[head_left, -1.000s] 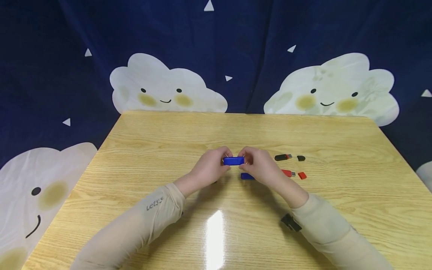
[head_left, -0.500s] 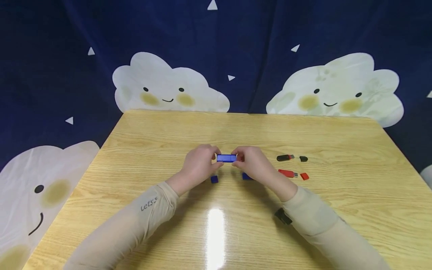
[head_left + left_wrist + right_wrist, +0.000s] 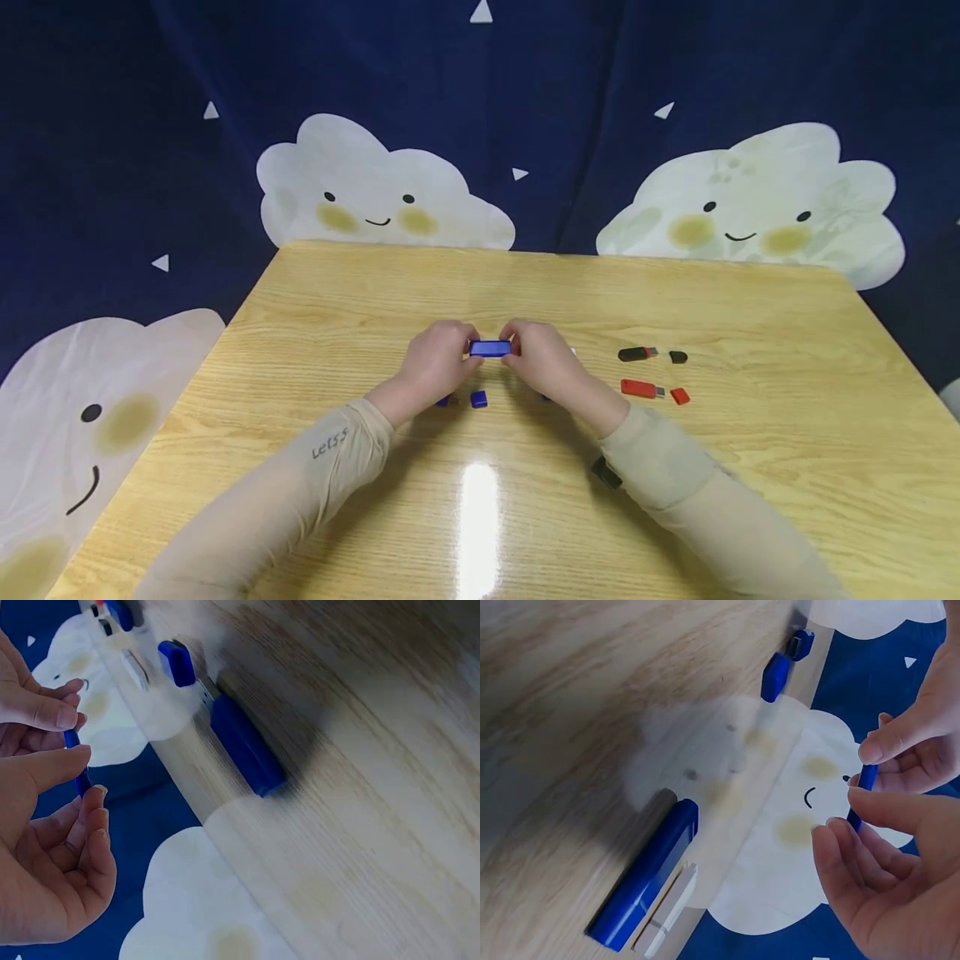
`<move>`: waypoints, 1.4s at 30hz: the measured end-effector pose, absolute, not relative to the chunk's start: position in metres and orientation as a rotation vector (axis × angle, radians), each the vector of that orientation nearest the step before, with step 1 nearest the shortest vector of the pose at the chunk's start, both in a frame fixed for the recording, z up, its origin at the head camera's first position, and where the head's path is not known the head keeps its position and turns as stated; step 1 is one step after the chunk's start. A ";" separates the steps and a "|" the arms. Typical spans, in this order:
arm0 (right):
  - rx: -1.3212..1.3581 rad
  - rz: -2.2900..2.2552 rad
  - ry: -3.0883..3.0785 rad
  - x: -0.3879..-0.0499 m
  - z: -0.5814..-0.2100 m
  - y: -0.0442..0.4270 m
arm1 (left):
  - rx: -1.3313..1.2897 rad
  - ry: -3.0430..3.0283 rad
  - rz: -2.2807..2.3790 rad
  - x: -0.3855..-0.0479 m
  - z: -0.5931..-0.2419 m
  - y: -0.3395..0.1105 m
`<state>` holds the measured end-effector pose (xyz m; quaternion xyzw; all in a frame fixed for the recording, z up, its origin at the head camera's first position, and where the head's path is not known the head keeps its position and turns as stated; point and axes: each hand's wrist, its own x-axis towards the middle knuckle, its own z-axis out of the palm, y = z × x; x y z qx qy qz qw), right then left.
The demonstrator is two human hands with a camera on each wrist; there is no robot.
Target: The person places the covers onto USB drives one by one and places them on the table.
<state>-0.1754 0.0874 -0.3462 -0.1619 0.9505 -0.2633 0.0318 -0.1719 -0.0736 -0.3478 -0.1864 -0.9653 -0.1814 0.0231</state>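
In the head view, both hands hold a blue USB flash drive [image 3: 490, 348] above the table. My left hand [image 3: 435, 364] pinches its left end, and my right hand [image 3: 546, 360] pinches the right end. Seen from the left wrist, the held drive is edge-on between the fingertips. Below, an uncapped blue flash drive [image 3: 244, 742] lies with its metal plug toward a loose blue cap [image 3: 177, 664]. The right wrist view shows another blue flash drive [image 3: 646, 876] on the table, beside a slim white stick-like piece [image 3: 666, 911].
To the right on the wooden table [image 3: 337, 292] lie a black flash drive [image 3: 636, 354] with its cap [image 3: 678, 357] and a red one [image 3: 639, 388] with its cap [image 3: 680, 396]. A black piece [image 3: 606, 472] shows beside the right sleeve. Behind hangs a dark blue cloud-print curtain [image 3: 555, 83].
Both hands have moved left with the blue flash drive, whose visible face has turned. The loose blue cap and whole red drive have come into sight from behind the hands.
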 end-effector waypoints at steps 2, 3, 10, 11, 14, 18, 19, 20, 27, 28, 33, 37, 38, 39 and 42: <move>-0.489 -0.805 2.926 -0.178 -0.348 0.085 | -0.571 -2.998 -0.555 -0.174 -0.349 -0.075; -0.479 -0.808 2.924 -0.180 -0.348 0.084 | -0.571 -3.004 -0.550 -0.176 -0.350 -0.075; -0.482 -0.736 2.937 -0.189 -0.355 0.071 | -0.545 -3.030 -0.445 -0.184 -0.353 -0.082; -0.492 -0.720 2.939 -0.190 -0.356 0.068 | -0.538 -3.029 -0.426 -0.185 -0.354 -0.084; -0.509 -0.690 2.943 -0.194 -0.360 0.062 | -0.529 -3.024 -0.387 -0.188 -0.358 -0.088; -0.534 -0.654 2.956 -0.197 -0.365 0.055 | -0.540 -3.036 -0.359 -0.191 -0.362 -0.091; -0.540 -0.642 2.959 -0.198 -0.366 0.054 | -0.544 -3.039 -0.352 -0.191 -0.363 -0.092; -0.543 -0.636 2.959 -0.199 -0.367 0.053 | -0.545 -3.043 -0.345 -0.192 -0.364 -0.092; -0.515 -0.601 2.926 -0.203 -0.373 0.045 | -0.547 -3.067 -0.299 -0.197 -0.371 -0.095; -0.521 -0.596 2.925 -0.204 -0.373 0.044 | -0.547 -3.073 -0.301 -0.198 -0.373 -0.096; -0.543 -0.577 2.931 -0.208 -0.377 0.042 | -0.541 -3.092 -0.292 -0.201 -0.376 -0.098; -0.555 -0.571 2.929 -0.211 -0.381 0.039 | -0.534 -3.109 -0.268 -0.202 -0.377 -0.099; -0.557 -0.567 2.928 -0.211 -0.381 0.039 | -0.530 -3.114 -0.261 -0.202 -0.378 -0.099; -0.554 -0.564 2.926 -0.212 -0.381 0.038 | -0.527 -3.118 -0.254 -0.202 -0.378 -0.100; -0.544 -0.550 2.928 -0.214 -0.383 0.037 | -0.515 -3.126 -0.236 -0.204 -0.379 -0.100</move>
